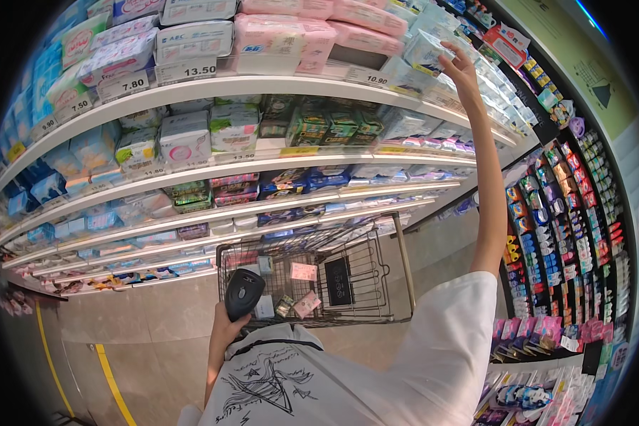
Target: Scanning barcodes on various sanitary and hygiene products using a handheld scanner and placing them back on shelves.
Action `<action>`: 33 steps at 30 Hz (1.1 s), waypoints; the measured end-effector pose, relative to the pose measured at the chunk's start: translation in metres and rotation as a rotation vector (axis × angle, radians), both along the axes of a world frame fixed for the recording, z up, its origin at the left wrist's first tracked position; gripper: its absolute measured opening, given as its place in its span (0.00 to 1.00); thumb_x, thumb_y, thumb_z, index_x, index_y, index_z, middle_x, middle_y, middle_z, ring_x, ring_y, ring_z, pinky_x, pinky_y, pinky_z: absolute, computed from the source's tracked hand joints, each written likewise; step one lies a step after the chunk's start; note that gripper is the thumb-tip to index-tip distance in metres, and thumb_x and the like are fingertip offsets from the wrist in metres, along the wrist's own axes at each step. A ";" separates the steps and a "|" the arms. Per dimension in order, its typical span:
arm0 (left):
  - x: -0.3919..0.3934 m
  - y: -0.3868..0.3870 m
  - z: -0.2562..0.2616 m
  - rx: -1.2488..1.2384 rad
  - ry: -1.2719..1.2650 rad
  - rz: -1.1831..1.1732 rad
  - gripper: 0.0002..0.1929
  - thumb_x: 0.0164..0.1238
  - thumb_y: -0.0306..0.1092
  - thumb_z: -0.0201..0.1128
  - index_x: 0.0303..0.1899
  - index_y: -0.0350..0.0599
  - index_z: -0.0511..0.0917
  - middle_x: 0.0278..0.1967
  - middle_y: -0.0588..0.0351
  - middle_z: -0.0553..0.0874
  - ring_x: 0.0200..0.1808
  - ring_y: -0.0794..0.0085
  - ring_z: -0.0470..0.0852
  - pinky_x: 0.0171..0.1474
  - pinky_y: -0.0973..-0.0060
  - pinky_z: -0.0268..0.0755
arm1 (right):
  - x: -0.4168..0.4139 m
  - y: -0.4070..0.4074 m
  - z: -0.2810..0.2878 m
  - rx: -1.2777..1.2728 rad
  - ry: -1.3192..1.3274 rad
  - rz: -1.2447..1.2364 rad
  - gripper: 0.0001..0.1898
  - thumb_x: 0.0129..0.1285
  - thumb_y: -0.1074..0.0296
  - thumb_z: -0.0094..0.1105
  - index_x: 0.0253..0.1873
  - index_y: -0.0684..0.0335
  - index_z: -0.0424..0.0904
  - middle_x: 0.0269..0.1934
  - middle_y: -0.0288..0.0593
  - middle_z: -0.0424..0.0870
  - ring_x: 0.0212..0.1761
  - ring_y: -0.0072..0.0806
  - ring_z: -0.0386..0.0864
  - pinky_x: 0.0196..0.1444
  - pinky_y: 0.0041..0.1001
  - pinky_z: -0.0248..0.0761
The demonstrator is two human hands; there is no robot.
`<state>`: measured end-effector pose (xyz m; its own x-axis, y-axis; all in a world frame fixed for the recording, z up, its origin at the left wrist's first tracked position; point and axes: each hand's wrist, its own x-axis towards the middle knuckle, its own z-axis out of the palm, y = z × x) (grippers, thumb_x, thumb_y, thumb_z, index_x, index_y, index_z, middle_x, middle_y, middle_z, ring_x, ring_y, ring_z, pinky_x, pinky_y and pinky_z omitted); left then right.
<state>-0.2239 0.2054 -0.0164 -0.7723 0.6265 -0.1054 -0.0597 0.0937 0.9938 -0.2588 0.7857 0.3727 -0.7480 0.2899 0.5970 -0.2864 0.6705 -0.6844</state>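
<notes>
Low in front of my body, my left hand (227,326) is closed around the handle of a black handheld barcode scanner (244,292). My right arm reaches up to the top shelf at the right, where my right hand (460,72) has its fingers at a pale blue and white plastic-wrapped package (425,52). Whether it grips the package or only touches it cannot be told. Pink packs (282,42) and white packs (194,42) stand farther left on that shelf. A wire shopping cart (399,261) below holds several small packs, among them a pink one (303,271).
Curved-looking white shelves (277,83) with price tags and packaged goods span the front. At the right rises a dark rack (559,223) of hanging and stacked goods. Yellow floor tape (112,381) runs along the tiled floor at the lower left.
</notes>
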 end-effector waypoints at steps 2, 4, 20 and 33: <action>-0.001 0.003 -0.005 0.033 0.012 0.033 0.12 0.42 0.30 0.68 0.31 0.35 0.79 0.26 0.51 0.81 0.29 0.69 0.77 0.36 0.72 0.69 | -0.003 0.010 -0.002 -0.062 -0.026 0.013 0.22 0.60 0.64 0.63 0.58 0.58 0.71 0.37 0.35 0.81 0.40 0.16 0.75 0.43 0.18 0.66; -0.003 0.002 -0.002 0.039 -0.015 0.003 0.13 0.42 0.30 0.68 0.32 0.35 0.79 0.26 0.51 0.81 0.29 0.69 0.77 0.36 0.72 0.69 | -0.003 0.017 -0.006 -0.057 -0.007 -0.010 0.22 0.60 0.64 0.63 0.58 0.58 0.71 0.37 0.34 0.80 0.40 0.16 0.75 0.43 0.18 0.67; 0.001 -0.018 -0.033 -0.061 0.051 -0.017 0.18 0.43 0.31 0.70 0.39 0.35 0.78 0.34 0.44 0.82 0.37 0.61 0.79 0.45 0.68 0.69 | 0.004 -0.005 -0.037 0.294 0.180 -0.536 0.33 0.56 0.61 0.68 0.61 0.69 0.62 0.47 0.52 0.79 0.50 0.32 0.76 0.48 0.25 0.71; -0.001 -0.016 -0.009 -0.301 -0.140 -0.150 0.16 0.44 0.31 0.62 0.37 0.31 0.75 0.25 0.45 0.79 0.28 0.62 0.76 0.36 0.70 0.68 | 0.124 -0.203 -0.514 -0.404 -0.688 -0.189 0.11 0.65 0.65 0.53 0.43 0.68 0.78 0.34 0.40 0.82 0.34 0.22 0.78 0.37 0.24 0.71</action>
<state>-0.2248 0.1891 -0.0258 -0.6394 0.6565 -0.4003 -0.1566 0.3986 0.9037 -0.1346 0.5826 -0.1416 -0.8257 0.5424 -0.1549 0.3784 0.3291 -0.8652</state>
